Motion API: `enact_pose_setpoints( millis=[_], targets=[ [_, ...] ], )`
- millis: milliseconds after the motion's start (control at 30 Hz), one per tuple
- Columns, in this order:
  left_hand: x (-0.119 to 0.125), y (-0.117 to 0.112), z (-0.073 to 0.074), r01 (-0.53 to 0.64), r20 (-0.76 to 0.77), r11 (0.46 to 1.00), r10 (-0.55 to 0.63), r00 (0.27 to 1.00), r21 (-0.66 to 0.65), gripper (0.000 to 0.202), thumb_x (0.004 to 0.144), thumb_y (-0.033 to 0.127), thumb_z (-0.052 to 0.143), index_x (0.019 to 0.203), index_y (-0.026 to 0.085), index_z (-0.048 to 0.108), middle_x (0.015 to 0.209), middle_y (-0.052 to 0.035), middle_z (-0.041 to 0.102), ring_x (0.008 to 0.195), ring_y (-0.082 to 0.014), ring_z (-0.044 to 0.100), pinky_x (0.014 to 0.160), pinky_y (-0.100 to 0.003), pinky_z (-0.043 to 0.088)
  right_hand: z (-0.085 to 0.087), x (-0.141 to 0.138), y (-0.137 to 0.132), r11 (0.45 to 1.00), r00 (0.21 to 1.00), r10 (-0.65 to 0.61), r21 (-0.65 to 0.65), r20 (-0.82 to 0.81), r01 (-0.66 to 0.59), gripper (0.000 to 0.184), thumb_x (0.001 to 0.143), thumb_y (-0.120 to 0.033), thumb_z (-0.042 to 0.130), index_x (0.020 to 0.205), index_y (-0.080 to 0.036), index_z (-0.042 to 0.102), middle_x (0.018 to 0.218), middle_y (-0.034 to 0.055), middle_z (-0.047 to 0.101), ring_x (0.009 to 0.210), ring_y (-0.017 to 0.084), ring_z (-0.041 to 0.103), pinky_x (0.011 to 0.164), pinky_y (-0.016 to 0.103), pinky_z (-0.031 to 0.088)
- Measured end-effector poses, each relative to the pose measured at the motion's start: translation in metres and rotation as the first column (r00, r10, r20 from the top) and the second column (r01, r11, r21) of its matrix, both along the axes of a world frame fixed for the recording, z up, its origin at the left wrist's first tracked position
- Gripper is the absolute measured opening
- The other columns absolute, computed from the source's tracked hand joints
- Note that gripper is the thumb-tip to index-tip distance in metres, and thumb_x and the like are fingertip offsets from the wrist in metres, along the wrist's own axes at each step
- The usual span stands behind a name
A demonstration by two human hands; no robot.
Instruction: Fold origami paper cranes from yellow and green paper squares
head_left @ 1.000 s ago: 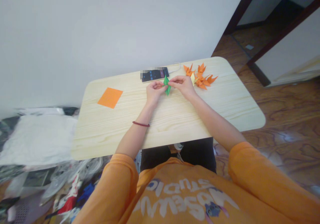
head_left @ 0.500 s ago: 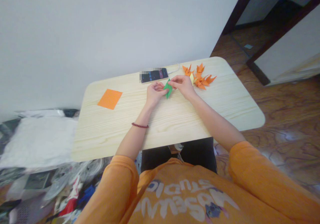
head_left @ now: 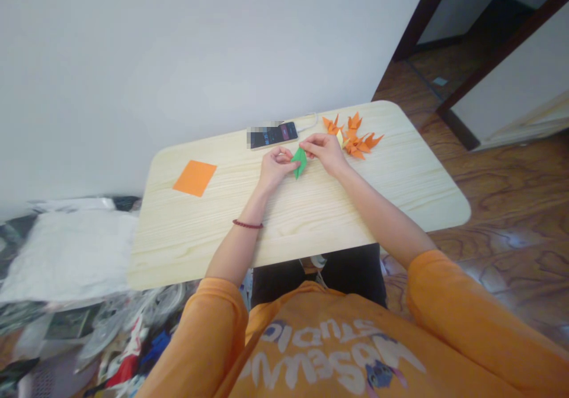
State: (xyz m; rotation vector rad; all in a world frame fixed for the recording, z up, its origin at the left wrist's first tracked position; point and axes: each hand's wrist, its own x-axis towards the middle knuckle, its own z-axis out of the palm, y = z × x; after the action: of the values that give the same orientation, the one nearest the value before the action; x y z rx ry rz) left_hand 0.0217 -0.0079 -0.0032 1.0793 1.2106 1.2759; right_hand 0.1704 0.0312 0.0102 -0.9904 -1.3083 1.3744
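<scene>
1. Left hand (head_left: 275, 168): fingers closed in a pinch, grasping the left side of the green folded paper (head_left: 300, 162). A dark red bead bracelet (head_left: 247, 224) sits on the wrist.
2. Right hand (head_left: 326, 152): grasping the same paper from the other side, fingertips pinched on its upper right edge.
3. Green folded paper: long and pointed, tilted, held between both hands above the middle of the surface (head_left: 200, 238). Whether its lower tip touches the surface cannot be told.
4. Orange paper cranes (head_left: 353, 140): a small cluster on the surface, just beside the right hand. A pale yellow paper piece (head_left: 340, 139) stands at the cluster's edge, nearest the hand.
5. Phone (head_left: 273, 136): lying flat near the far edge of the surface, just beyond the left hand, screen lit, with a white cable (head_left: 309, 121) running from it.
6. Orange paper square (head_left: 194, 178): flat on the surface, well apart from both hands, to the left.
7. Orange sleeves (head_left: 457, 309): pushed back from both forearms.
8. White cloth (head_left: 66, 255): beside the surface on the left, above a heap of plastic bags (head_left: 128, 327).
</scene>
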Motion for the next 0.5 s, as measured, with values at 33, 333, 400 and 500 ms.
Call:
enact_pose_setpoints(
  millis=[33, 333, 400, 500],
  targets=[
    [-0.0001, -0.0002, 0.0004, 0.007, 0.005, 1.000, -0.007, 1.000, -0.007, 0.033, 0.047, 0.017, 0.081, 0.068, 0.016, 0.056, 0.056, 0.0032, 0.066, 0.050, -0.0087, 0.059, 0.054, -0.019, 0.045, -0.0002, 0.0001, 0.0000, 1.000, 1.000, 0.003, 0.010, -0.007, -0.003, 0.034, 0.061, -0.044, 0.080, 0.064, -0.016, 0.060, 0.054, -0.0036, 0.056, 0.048, 0.006, 0.045, 0.049, 0.020, 0.039],
    [-0.0014, -0.0004, 0.0017, 0.021, 0.080, 0.995, -0.013, 0.997, -0.096, 0.036, 0.045, 0.015, 0.081, 0.068, 0.016, 0.054, 0.055, 0.0021, 0.066, 0.052, -0.0109, 0.061, 0.058, -0.022, 0.047, 0.0035, 0.0010, -0.0033, 0.997, 0.996, 0.027, 0.065, 0.081, -0.033, 0.035, 0.064, -0.046, 0.077, 0.064, -0.016, 0.061, 0.053, -0.0023, 0.055, 0.049, 0.007, 0.046, 0.049, 0.022, 0.038],
    [-0.0017, 0.0002, 0.0018, 0.014, 0.125, 0.995, -0.002, 0.992, -0.101, 0.037, 0.044, 0.015, 0.081, 0.068, 0.016, 0.053, 0.056, 0.0015, 0.067, 0.053, -0.0115, 0.062, 0.059, -0.022, 0.048, 0.0032, 0.0008, -0.0031, 0.997, 0.994, 0.048, 0.061, 0.096, -0.054, 0.034, 0.063, -0.046, 0.077, 0.067, -0.016, 0.062, 0.054, -0.0023, 0.056, 0.049, 0.008, 0.047, 0.050, 0.022, 0.038],
    [-0.0016, 0.0005, 0.0029, 0.010, 0.167, 0.993, 0.009, 0.986, -0.115, 0.038, 0.044, 0.015, 0.082, 0.067, 0.017, 0.052, 0.057, 0.0016, 0.068, 0.053, -0.0112, 0.062, 0.059, -0.023, 0.048, 0.0007, 0.0000, -0.0013, 0.996, 0.991, 0.057, 0.066, 0.121, -0.065, 0.035, 0.064, -0.047, 0.076, 0.066, -0.016, 0.060, 0.054, -0.0029, 0.055, 0.049, 0.007, 0.046, 0.049, 0.022, 0.036]
  ],
)
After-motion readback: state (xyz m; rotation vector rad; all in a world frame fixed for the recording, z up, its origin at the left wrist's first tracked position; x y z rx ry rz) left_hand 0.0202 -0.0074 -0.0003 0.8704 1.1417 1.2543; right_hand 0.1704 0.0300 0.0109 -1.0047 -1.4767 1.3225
